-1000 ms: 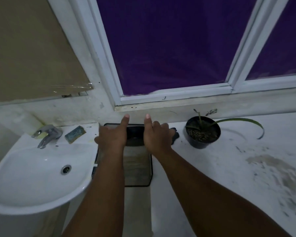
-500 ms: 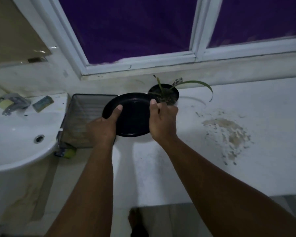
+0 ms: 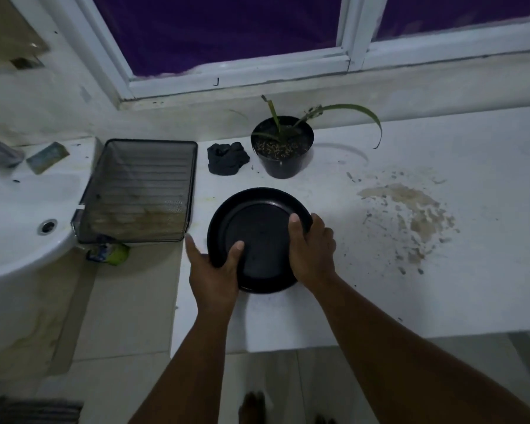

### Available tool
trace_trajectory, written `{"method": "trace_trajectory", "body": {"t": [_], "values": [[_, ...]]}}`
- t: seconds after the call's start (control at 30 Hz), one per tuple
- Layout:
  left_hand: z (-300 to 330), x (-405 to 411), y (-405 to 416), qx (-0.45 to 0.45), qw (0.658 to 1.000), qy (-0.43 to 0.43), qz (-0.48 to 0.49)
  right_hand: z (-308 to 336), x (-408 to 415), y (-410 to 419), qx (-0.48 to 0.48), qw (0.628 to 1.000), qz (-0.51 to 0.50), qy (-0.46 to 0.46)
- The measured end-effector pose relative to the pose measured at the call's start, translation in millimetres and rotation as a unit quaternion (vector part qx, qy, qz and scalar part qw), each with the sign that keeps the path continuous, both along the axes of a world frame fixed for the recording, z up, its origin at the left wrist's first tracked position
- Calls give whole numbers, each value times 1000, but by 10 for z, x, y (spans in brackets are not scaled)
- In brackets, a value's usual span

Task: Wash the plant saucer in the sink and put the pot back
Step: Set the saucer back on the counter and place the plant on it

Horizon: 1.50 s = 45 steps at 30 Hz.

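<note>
The round black plant saucer (image 3: 259, 221) is over the white counter (image 3: 441, 286), near its left end. My left hand (image 3: 211, 270) grips its near-left rim, thumb inside the dish. My right hand (image 3: 312, 249) holds its right rim, thumb on the inner edge. Whether the saucer rests on the counter or hovers just above it I cannot tell. The black pot (image 3: 283, 148) with a thin green plant stands farther back by the wall. At the far left is the white sink (image 3: 19, 209).
A black wire mesh basket (image 3: 141, 191) sits between sink and counter. A crumpled black cloth (image 3: 227, 157) lies left of the pot. A brown dirt stain (image 3: 410, 218) spreads right of the saucer. A sponge (image 3: 47, 153) and tap (image 3: 0, 153) sit on the sink's back edge.
Both hands lifted the saucer out from by the mesh basket and carried it right and toward me, lower over the counter. The view has swung right and down.
</note>
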<state>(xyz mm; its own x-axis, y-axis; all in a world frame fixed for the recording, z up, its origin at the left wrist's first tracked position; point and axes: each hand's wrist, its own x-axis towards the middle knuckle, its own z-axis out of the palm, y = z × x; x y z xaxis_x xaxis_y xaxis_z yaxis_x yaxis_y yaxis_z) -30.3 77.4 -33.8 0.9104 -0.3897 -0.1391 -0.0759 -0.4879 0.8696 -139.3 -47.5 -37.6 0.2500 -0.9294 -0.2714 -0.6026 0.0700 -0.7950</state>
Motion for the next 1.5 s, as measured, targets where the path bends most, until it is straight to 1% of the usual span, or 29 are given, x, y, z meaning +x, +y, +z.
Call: {"method": "trace_trajectory", "body": {"t": [0.1,0.2,0.33,0.47,0.63,0.8,0.97,1.13,1.2,1.3,1.4,1.5], "values": [[-251,61,-29,32,998,-39,-34,-213,-28,-20,5,1000,-6,12],[-432,121,-90,46,997,-44,-36,-372,-33,-34,12,1000,-8,13],[-455,37,-124,76,996,-1,-44,-492,-24,57,18,1000,3,23],[-491,-29,-151,58,996,11,-60,-502,9,112,1,999,14,33],[-567,7,-151,45,997,11,-67,-484,10,82,-10,1000,19,0],[-583,-15,-152,41,997,14,-61,-495,-7,91,-23,999,22,-5],[-556,-20,-176,47,998,4,-50,-514,-7,74,-23,999,23,2],[-447,15,-185,74,995,-33,-52,-480,3,34,-45,998,10,53],[-341,70,-267,52,997,-38,-43,-417,43,-67,-61,997,-5,41],[-158,241,-545,0,999,-15,-39,-255,191,-351,-72,997,-25,-13],[-23,477,-958,-45,997,-4,-64,-81,405,-734,-70,995,-36,-66],[80,665,-1414,-81,992,8,-96,21,633,-1139,-57,993,-51,-87]]}}
